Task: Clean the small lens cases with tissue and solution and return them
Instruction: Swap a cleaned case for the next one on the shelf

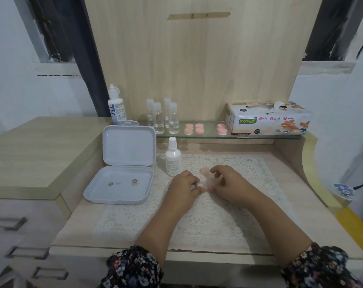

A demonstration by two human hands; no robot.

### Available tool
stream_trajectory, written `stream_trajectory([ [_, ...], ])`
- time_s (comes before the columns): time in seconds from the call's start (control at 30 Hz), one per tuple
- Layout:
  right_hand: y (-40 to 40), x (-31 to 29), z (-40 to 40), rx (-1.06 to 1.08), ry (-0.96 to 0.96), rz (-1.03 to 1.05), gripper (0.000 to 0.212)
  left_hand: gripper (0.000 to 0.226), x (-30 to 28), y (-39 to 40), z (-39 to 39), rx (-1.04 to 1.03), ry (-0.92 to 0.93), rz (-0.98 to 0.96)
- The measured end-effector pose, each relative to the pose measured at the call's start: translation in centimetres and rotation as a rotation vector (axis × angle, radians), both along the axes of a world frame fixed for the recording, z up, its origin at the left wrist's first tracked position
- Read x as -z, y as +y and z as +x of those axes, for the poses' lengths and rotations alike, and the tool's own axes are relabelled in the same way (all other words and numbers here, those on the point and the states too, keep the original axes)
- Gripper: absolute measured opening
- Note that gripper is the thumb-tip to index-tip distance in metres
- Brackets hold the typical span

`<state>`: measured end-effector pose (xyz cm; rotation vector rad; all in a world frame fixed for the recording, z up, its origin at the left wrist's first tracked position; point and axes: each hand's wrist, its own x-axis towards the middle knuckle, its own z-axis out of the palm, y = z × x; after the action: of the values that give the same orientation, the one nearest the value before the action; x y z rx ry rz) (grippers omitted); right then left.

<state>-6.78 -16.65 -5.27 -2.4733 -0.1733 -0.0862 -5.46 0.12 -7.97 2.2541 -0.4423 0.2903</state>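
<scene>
My left hand [183,185] and my right hand [226,181] meet over the lace mat [249,206], fingers curled around a small pink lens case [204,173] that is blurred between them. Part of the case sticks out above my right fingers. More pink lens cases [194,129] sit on the glass shelf [265,136], with another pair [221,129] to their right. A small white solution bottle [173,156] stands just left of my hands. The tissue box [269,120] lies at the shelf's right end.
An open white plastic box [122,179] with two lenses in its tray lies to the left. A larger solution bottle [116,106] and several clear small bottles [164,118] stand at the shelf's left end. Drawers are at the lower left.
</scene>
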Motion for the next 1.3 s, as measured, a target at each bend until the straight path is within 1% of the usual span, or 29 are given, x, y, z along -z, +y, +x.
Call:
stream_trajectory([
  [0.07,0.2,0.2,-0.1,0.104,0.002,-0.028,0.041,0.020,0.1,0.0,0.0,-0.002,-0.004,0.006],
  [0.1,0.3,0.3,-0.1,0.126,-0.006,-0.046,0.040,0.021,0.1,0.0,0.0,-0.002,-0.003,0.011],
  [0.23,0.1,0.4,-0.2,0.036,-0.057,-0.046,0.027,0.019,0.1,0.0,0.1,-0.004,0.005,0.008],
  [0.3,-0.1,0.4,-0.2,-0.017,-0.056,-0.054,0.031,0.019,0.1,0.0,0.1,-0.004,0.005,0.012],
  [0.37,0.0,0.4,-0.1,-0.019,-0.064,-0.043,0.035,0.019,0.2,0.0,0.1,-0.002,-0.005,0.017],
  [0.5,0.0,0.3,0.0,-0.025,-0.086,-0.015,0.031,0.018,0.0,0.0,0.0,-0.003,-0.009,0.012],
  [0.57,-0.1,0.0,-0.2,-0.038,-0.080,0.043,0.032,0.018,0.1,0.0,0.0,-0.003,-0.006,0.013],
  [0.67,-0.5,-0.3,0.0,0.034,-0.097,0.198,0.034,0.020,0.1,0.0,0.0,0.000,0.001,0.002],
  [0.73,-0.8,-0.2,0.6,0.119,-0.102,0.255,0.036,0.020,0.1,0.0,0.0,-0.002,0.006,-0.004],
  [0.83,-1.1,0.6,1.6,0.181,-0.076,0.246,0.036,0.022,0.1,0.1,0.1,-0.007,0.013,-0.004],
  [1.0,-0.9,1.2,2.4,0.197,-0.074,0.200,0.033,0.024,0.1,0.0,0.0,-0.005,0.017,0.000],
  [1.17,-1.0,1.2,1.8,0.216,-0.050,0.257,0.039,0.023,0.1,0.1,-0.1,-0.012,0.007,0.002],
  [1.23,-1.1,1.2,1.5,0.235,-0.061,0.274,0.034,0.023,0.0,0.1,-0.2,-0.019,0.003,0.012],
  [1.3,-1.0,1.1,1.1,0.258,-0.093,0.272,0.022,0.024,0.0,0.1,-0.3,-0.028,-0.006,0.030],
])
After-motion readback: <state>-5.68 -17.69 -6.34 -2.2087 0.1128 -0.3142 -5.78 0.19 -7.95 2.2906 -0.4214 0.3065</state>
